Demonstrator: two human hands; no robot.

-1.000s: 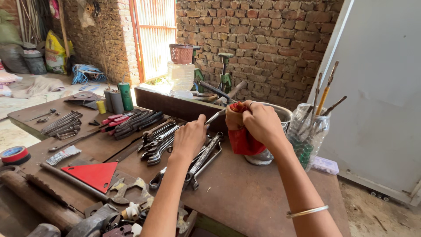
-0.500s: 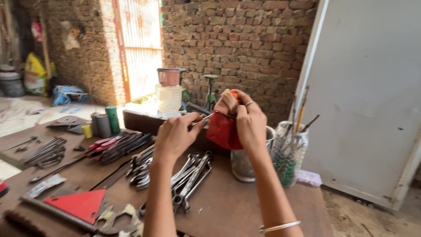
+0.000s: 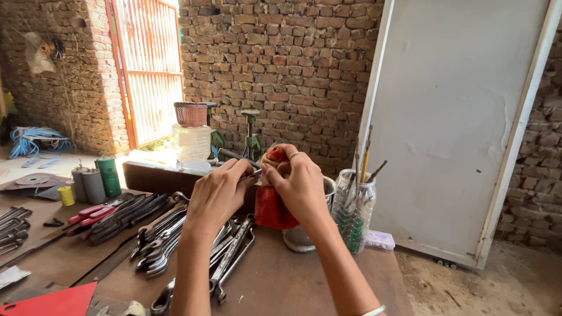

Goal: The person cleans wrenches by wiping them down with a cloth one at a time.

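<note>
My left hand pinches the end of a thin metal tool, only a short silver length of which shows between my hands. My right hand is closed around a red cloth bunched over the tool's other end. Both hands are raised above the rusty metal workbench, in front of a steel pot. A row of spanners lies on the bench just below my left wrist.
A clear jar with brushes and sticks stands right of the pot. Pliers with red and black handles and spray cans lie at left. A red triangular sheet sits at the bench's near left. A white panel leans on the brick wall.
The view has swung right and upward. My hands stay together on the tool and cloth, now closer to each other, with less of the tool showing between them.
</note>
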